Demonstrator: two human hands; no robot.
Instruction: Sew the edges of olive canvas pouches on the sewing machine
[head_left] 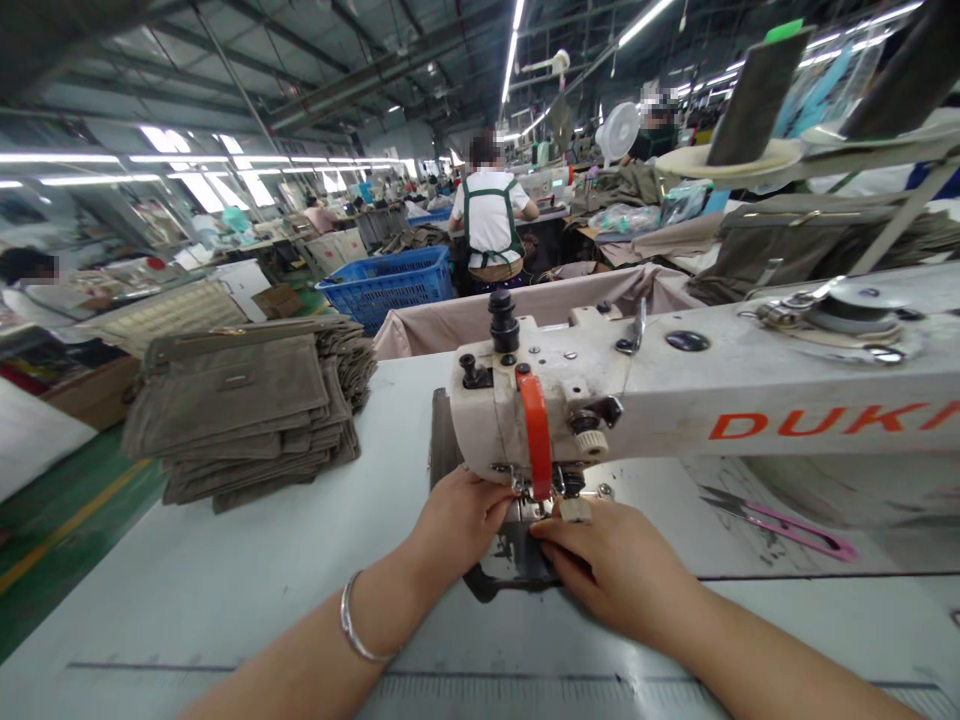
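A white sewing machine with orange lettering and an orange guard stands before me. My left hand, a silver bangle on its wrist, reaches to the left side of the needle area with thumb and fingertips pinched together. From the right, my right hand bends its fingers closed beside the presser foot; a beige band wraps one finger. Whatever lies between the fingertips is too small or hidden. Under both hands is the dark metal needle plate. A dark strip, perhaps fabric, shows left of the machine head.
A stack of grey-brown fabric pieces sits on the table's left. Pink-handled thread snips lie under the machine arm. Beyond are a blue crate, a pinkish cloth bin, a thread cone and a seated co-worker.
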